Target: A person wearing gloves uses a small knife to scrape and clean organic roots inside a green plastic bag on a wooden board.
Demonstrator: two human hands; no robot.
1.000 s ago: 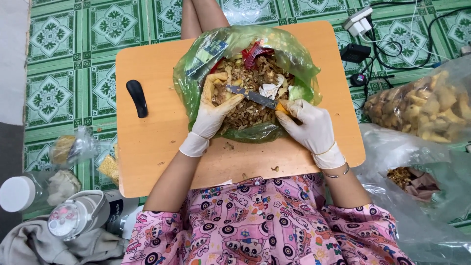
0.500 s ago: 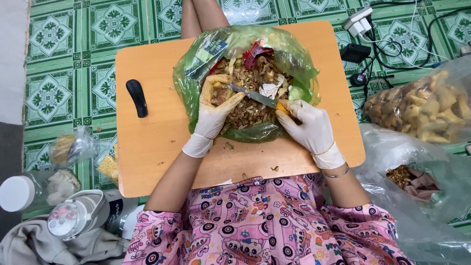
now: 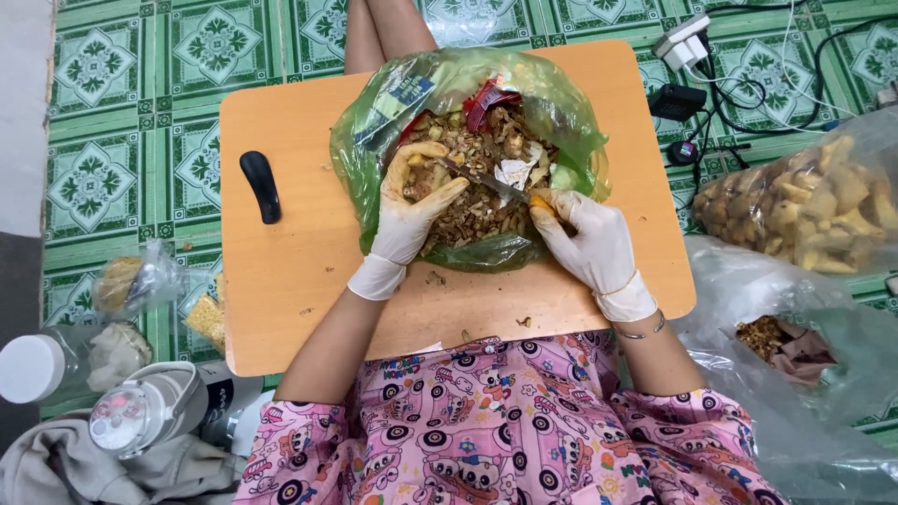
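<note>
Green tiled floor, wooden counter [image 3: 281, 281], green bag [image 3: 561, 122] of peelings, left hand [image 3: 412, 201] curled around a yellowish piece [image 3: 418, 160], right hand [image 3: 585, 238] gripping a knife [image 3: 486, 180]

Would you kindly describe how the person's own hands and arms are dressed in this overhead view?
Both hands wear thin, cream-white disposable gloves ending at the wrists: the left hand and the right hand. The forearms are bare. A slim bracelet circles the right wrist just behind the glove cuff. Near the elbows begin loose pink sleeves printed with small cartoon cars.
</note>
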